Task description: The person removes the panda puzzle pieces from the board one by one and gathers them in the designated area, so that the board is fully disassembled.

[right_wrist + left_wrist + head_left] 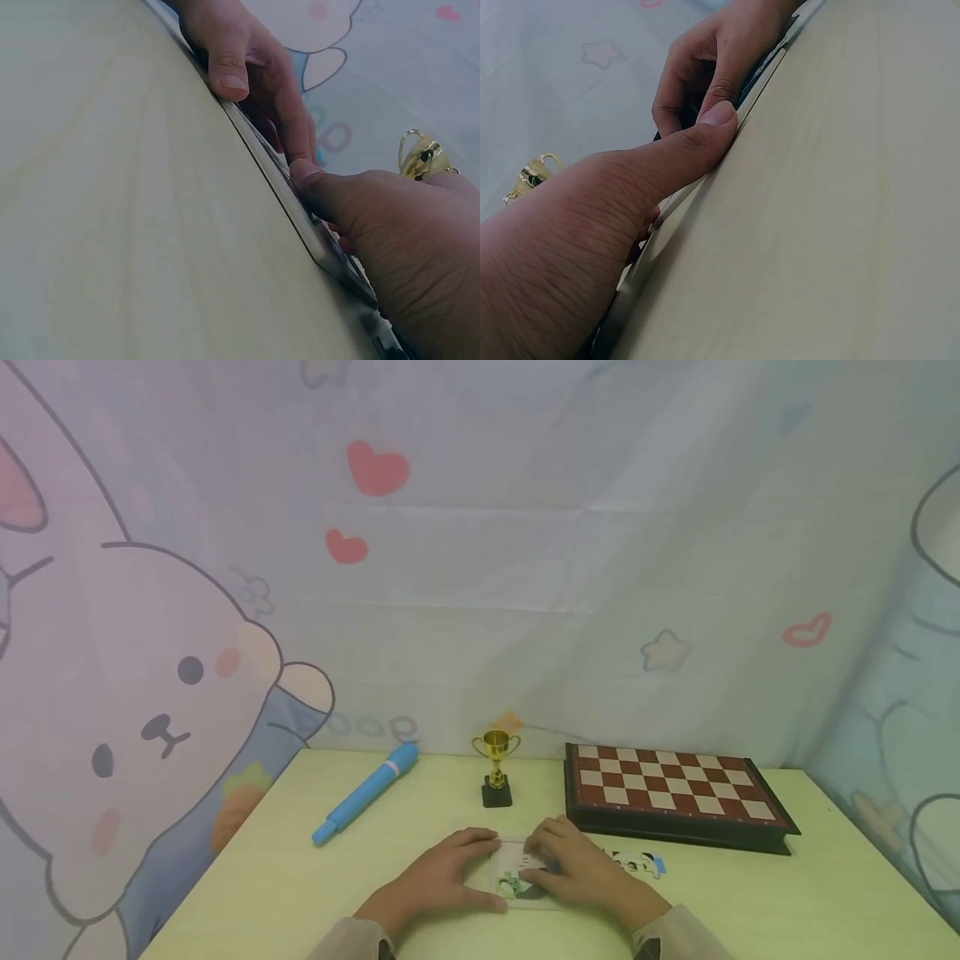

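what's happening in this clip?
A person at a pale table has both hands on a flat puzzle tray lying near the front edge. The left hand and right hand grip it from either side, thumbs on the near rim. A few loose puzzle pieces lie just right of it. Behind are a small trophy, a blue pen and a chessboard, all untouched.

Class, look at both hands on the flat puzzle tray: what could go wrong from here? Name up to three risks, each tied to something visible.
1. Both the left hand and the right hand pinch the thin puzzle tray at its edges; tilting it may spill the fitted pieces.
2. Loose puzzle pieces lie just right of the tray; a sliding hand could sweep them away.
3. The small trophy stands close behind the hands; lifting the tray may topple it.
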Action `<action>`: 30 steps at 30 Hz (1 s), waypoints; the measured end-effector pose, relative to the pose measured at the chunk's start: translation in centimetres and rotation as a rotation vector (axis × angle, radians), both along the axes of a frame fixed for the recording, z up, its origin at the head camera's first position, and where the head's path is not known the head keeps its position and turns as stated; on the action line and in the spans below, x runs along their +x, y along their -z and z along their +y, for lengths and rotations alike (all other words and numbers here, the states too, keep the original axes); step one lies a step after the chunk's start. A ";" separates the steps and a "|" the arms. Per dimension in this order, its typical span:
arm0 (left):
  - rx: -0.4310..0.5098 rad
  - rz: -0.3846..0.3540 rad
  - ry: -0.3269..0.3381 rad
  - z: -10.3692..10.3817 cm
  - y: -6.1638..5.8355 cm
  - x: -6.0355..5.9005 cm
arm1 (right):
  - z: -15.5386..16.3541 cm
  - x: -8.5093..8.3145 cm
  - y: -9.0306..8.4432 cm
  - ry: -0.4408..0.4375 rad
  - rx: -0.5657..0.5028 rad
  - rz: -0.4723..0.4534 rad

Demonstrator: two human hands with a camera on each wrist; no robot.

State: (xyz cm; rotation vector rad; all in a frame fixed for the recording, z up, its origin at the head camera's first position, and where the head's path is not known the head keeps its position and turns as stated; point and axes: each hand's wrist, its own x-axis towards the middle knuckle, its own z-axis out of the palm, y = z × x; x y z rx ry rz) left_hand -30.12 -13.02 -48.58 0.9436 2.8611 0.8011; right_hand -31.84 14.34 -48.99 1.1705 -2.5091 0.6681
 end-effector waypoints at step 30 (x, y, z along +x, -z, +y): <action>0.001 0.007 0.009 0.0 0.1 -0.1 | 0.2 0.1 0.2 0.032 -0.017 -0.021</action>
